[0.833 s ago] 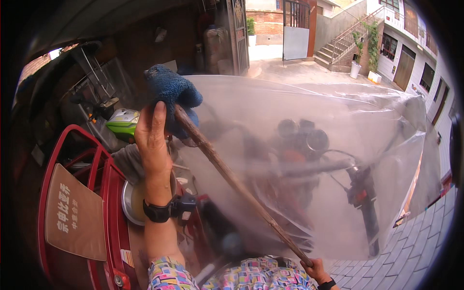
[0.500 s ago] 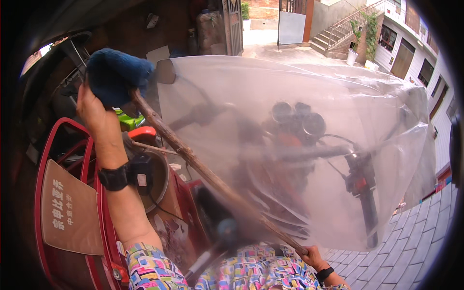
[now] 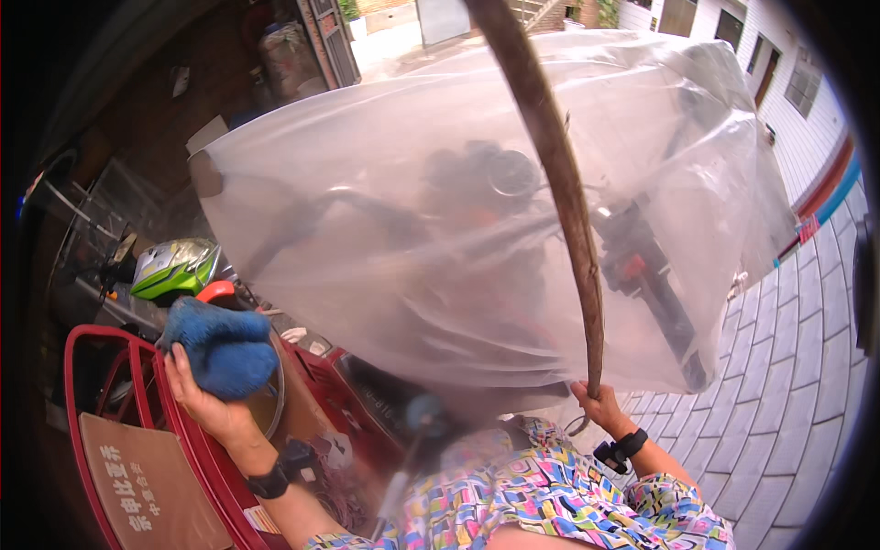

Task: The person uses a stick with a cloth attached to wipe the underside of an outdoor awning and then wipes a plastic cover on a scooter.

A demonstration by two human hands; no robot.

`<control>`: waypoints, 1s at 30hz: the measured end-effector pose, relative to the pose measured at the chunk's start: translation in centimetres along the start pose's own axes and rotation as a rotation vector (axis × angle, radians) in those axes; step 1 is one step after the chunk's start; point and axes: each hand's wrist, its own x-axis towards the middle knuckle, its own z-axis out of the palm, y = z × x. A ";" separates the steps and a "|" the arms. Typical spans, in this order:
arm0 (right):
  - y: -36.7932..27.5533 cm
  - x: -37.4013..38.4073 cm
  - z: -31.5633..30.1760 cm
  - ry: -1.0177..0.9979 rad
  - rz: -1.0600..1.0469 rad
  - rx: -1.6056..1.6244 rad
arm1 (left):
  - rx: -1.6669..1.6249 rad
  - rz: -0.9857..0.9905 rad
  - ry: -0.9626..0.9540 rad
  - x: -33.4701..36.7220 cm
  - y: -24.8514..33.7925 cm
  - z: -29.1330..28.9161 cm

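Observation:
A bunched blue cloth (image 3: 225, 353) rests in my left hand (image 3: 209, 408), with the fingers curled round its lower left side. It is held beside a red metal rail. My right hand (image 3: 603, 410) is wrapped round the low end of a long brown wooden stick (image 3: 568, 192), which rises past the upper edge of the view. Behind the stick spreads a clear plastic sheet (image 3: 385, 302), draped over a motor vehicle's handlebars. Through it a black grip (image 3: 669, 316) with a red switch shows dimly, as does a round gauge (image 3: 511, 174).
A red metal frame (image 3: 137, 380) with a brown panel (image 3: 137, 477) stands at the left. Behind it is a green and silver helmet-like shape (image 3: 179, 268). A white tiled wall (image 3: 779, 357) borders the right side. Farther off lies a courtyard with a gate panel (image 3: 443, 20).
The stick has swung from slanting up left to nearly upright, away from the blue cloth. My left hand has come lower and nearer with the cloth; my right hand has risen with the stick.

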 end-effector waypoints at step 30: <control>2.4 -13.7 -7.2 0.672 -0.192 0.335 | 0.094 -0.689 -1.537 -21.2 -10.7 3.9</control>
